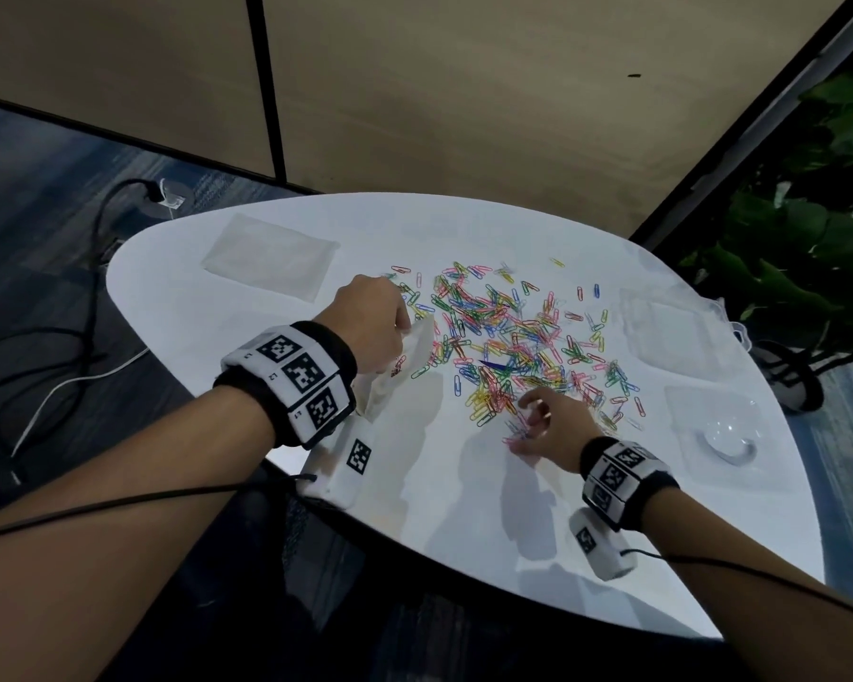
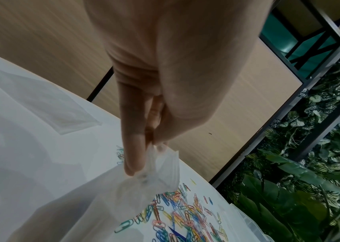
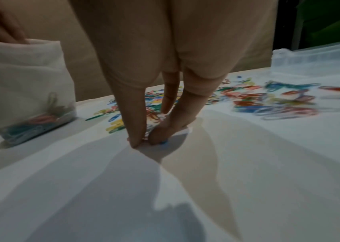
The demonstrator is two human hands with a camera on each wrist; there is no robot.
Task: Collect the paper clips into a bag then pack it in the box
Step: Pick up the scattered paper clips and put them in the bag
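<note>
Item: collecting step, under way. Left hand (image 1: 370, 319) pinches the rim of the translucent white plastic bag (image 3: 23, 85), upright on the white table (image 1: 464, 509); a few clips lie in its bottom. Right hand (image 1: 550, 428): fingers (image 3: 136, 117) drawn together on several multicoloured paper clips (image 1: 503, 332) at the heap's near edge. Next, by judgement: lift the pinch across into the bag's mouth. Clear plastic box (image 3: 318, 57) beyond the heap, right of the fingers. No legible writing; the wristbands carry only square black-and-white marker patterns.

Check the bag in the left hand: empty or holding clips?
Holding some: colored paper clips lie at the bottom of the bag, pinched by the left hand.
</note>
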